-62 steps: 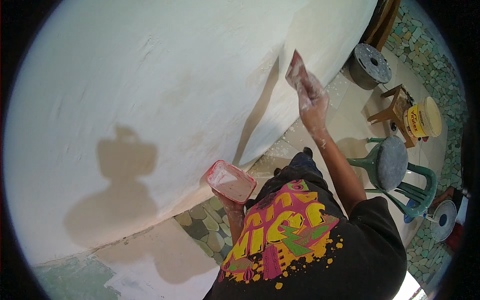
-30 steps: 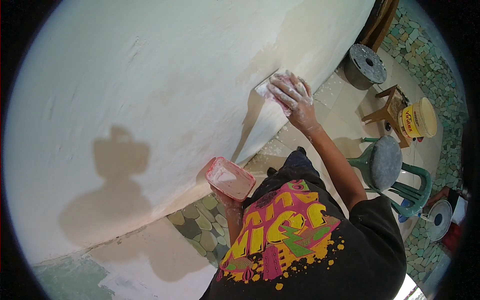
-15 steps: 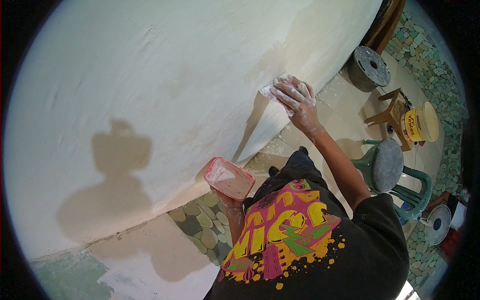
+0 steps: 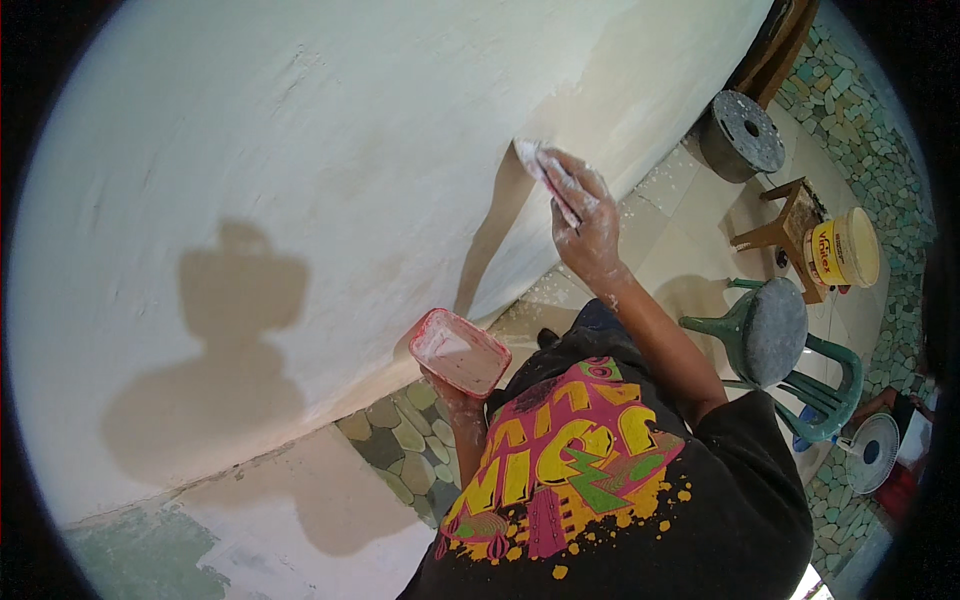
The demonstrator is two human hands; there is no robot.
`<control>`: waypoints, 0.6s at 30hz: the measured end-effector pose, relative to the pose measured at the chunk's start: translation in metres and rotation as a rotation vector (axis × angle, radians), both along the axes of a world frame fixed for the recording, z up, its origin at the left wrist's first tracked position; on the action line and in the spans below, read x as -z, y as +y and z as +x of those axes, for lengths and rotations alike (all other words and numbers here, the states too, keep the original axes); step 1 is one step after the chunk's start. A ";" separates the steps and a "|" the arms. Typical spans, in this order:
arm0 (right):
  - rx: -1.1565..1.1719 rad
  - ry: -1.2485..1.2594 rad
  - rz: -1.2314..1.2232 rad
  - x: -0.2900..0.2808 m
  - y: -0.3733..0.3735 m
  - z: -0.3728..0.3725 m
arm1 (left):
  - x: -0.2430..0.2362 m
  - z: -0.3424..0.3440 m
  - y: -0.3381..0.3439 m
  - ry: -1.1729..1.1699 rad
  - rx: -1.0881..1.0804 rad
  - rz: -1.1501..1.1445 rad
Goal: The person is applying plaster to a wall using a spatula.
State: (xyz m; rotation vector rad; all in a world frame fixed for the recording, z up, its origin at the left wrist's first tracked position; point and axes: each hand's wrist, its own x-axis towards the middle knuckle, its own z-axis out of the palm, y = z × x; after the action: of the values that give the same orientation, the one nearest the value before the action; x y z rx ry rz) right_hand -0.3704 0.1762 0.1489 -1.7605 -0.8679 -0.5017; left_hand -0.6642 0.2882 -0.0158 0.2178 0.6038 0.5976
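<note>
My right hand (image 4: 586, 212), smeared with white paste, is closed on a putty knife (image 4: 533, 158) coated in the same white. The knife's edge is at the pale wall (image 4: 380, 190), by a damp-looking beige patch; from here I cannot tell whether it touches. Low by the wall, my left hand (image 4: 452, 398) grips a red-rimmed rectangular plastic tub (image 4: 478, 368) from beneath. White paste coats the inside of the tub. Most of the left hand's fingers are hidden under it.
On the tiled floor to the right stand a round grey container (image 4: 741, 140), a small wooden stool (image 4: 775, 232), a yellow-and-white bucket (image 4: 842, 250) and a green plastic chair (image 4: 835, 385) by a grey round seat (image 4: 775, 330). A fan (image 4: 875, 452) and part of another person are at far right.
My right hand has turned at the wrist, bringing the putty knife edge-on, and has shifted slightly left and down. The tub in my left hand has hardly moved.
</note>
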 end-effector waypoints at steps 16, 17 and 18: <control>0.096 -0.349 -0.342 0.062 -0.001 0.027 | -0.004 0.041 0.004 -0.086 0.132 0.097; 0.089 -0.352 -0.345 0.066 -0.008 0.028 | -0.007 0.040 0.003 -0.072 0.126 0.101; 0.068 -0.324 -0.380 0.069 -0.014 0.028 | -0.009 0.040 0.001 -0.057 0.121 0.105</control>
State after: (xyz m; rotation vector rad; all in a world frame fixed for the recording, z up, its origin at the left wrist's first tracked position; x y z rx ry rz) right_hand -0.3428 0.1618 0.0794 -2.0930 -1.1936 -0.7165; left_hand -0.6242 0.2896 -0.0068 0.3322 0.5011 0.5169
